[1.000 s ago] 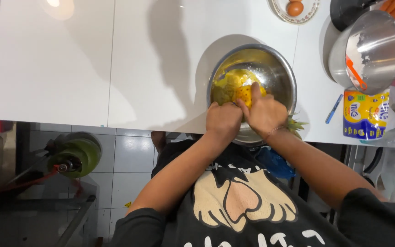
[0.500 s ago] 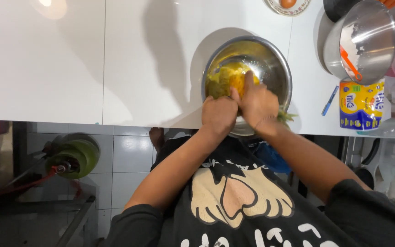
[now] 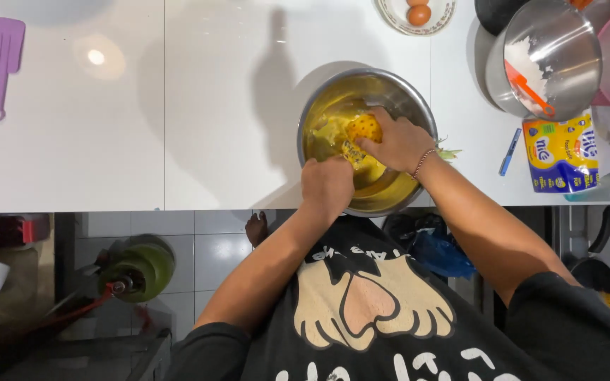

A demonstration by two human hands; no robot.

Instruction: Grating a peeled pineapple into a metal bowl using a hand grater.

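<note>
The left hand (image 3: 327,185) was clenched at the near rim of the steel bowl (image 3: 418,106) on the white counter (image 3: 178,141). Just beyond, the right hand (image 3: 397,143) grasped a yellow corn cob (image 3: 363,128) inside the bowl. Farther right lay a blue-and-yellow packet (image 3: 561,155).

White table (image 3: 178,141) carries it all. Steel bowl (image 3: 319,113) sits at its near edge, right under both grips. Far off to the left grip's side lies a purple spatula (image 3: 3,56). Beyond the right grip, a plate (image 3: 397,17) at the far edge. Out past the right grip: blue pen (image 3: 510,152), yellow packet (image 3: 563,155), and a second steel bowl (image 3: 566,49).
</note>
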